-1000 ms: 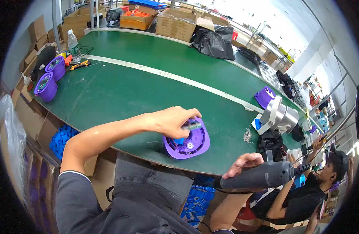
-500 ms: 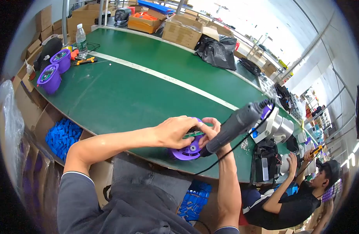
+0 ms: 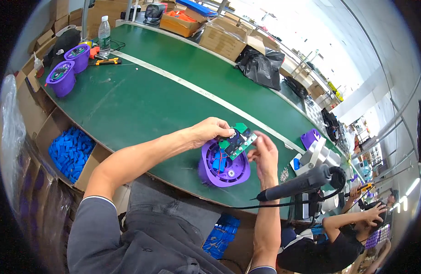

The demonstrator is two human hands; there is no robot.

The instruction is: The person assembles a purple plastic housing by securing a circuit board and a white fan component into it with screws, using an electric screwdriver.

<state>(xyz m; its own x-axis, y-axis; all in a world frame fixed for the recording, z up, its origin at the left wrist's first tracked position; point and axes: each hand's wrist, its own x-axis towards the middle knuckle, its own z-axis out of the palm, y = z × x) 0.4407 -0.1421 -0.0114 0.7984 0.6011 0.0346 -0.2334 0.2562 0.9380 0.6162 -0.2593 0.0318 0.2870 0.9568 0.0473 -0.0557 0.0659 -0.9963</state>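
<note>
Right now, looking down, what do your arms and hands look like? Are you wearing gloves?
No gloves! The left hand and right hand are bare, and no watch shows on either wrist. The left sleeve is short, dark grey and pale-edged. Just a bit of the right sleeve shows, dark with a pale edge too.

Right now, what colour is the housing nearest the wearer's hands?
The housing is purple, shown best in the head view.

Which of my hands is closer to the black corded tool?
Right. Your right hand is up and left of the black corded tool in view; your left hand farther left, holding the circuit board.
</note>
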